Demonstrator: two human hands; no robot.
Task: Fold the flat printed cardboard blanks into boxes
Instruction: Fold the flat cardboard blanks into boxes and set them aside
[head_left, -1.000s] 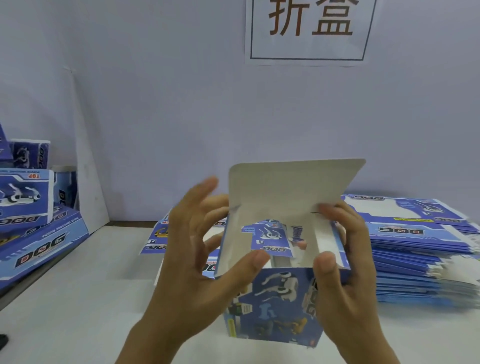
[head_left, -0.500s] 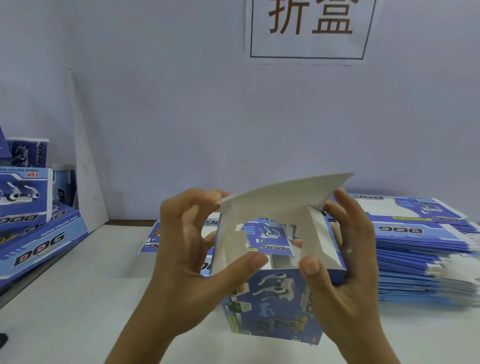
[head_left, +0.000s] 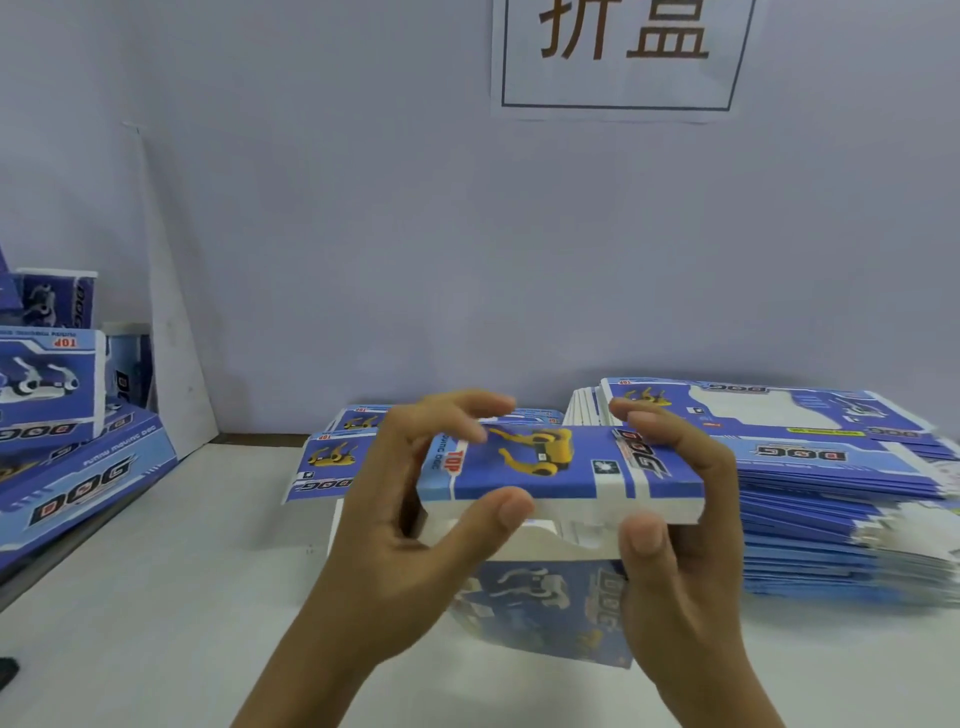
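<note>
Head view: left hand (head_left: 410, 525) and right hand (head_left: 675, 535) grip box (head_left: 545, 587) sides, fingers curled over lid (head_left: 550, 467), steadying for tuck; blanks (head_left: 831, 499) at 3 o'clock, within reach.

— How is the light?
— Even and soft, fairly bright with a cool bluish cast. No single source shows. Only a faint shadow lies on the table (head_left: 156, 597) under the left hand (head_left: 410, 525) and beneath the box (head_left: 561, 467) it holds.
— Any glare?
— None that blows out; the white table left of the left hand is pale but keeps its tone.
— Sharpness?
— Soft overall. The fingertips (head_left: 483, 410) of the left hand smear with motion, and the box's lower print between both hands is blurred. The right hand (head_left: 675, 545) is a little crisper.
— Distortion?
— Wide-angle bending: the stack of blanks (head_left: 831, 493) right of the right hand curves and smears toward the edge.
</note>
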